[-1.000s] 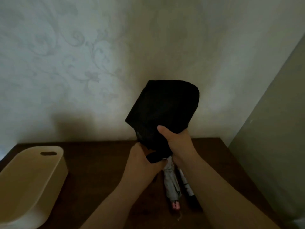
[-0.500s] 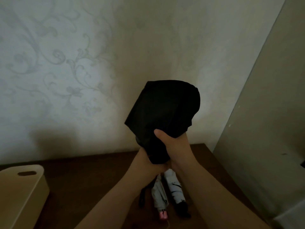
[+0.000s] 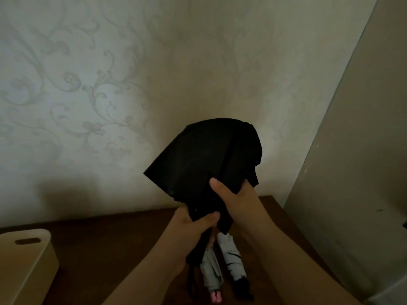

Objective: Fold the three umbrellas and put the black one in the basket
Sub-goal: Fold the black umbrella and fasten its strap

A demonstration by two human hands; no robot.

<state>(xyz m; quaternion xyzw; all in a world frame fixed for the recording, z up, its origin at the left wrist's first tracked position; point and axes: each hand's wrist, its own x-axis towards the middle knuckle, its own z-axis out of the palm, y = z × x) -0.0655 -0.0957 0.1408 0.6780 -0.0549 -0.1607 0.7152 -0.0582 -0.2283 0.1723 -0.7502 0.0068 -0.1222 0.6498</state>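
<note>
At the far left, a cream plastic basket [image 3: 33,260] with a slot handle cut into its end wall stands on the dark brown wooden table [image 3: 105,243], well apart from the hands and cut off by the frame edge. Behind the table rises a pale wall papered with a faint scroll-and-flower pattern [image 3: 92,89]. Toward the middle, the left hand [image 3: 193,230] curls its thumb and fingers round the lower, gathered part of the black fabric umbrella [image 3: 209,164], which is held upright in the air above the table, its loose canopy flaring wide at the top. Just to the right and a little higher, the right hand [image 3: 235,197] grips the same black canopy, thumb pressed across the cloth and the fingers hidden behind it. Below the hands, two folded umbrellas lie side by side on the table: a pale grey one with a pink tip [image 3: 212,271] and, just beside it to the right, a white one with dark markings and a black handle [image 3: 234,258]. A flat grey-beige panel [image 3: 352,161] fills the right side.
</note>
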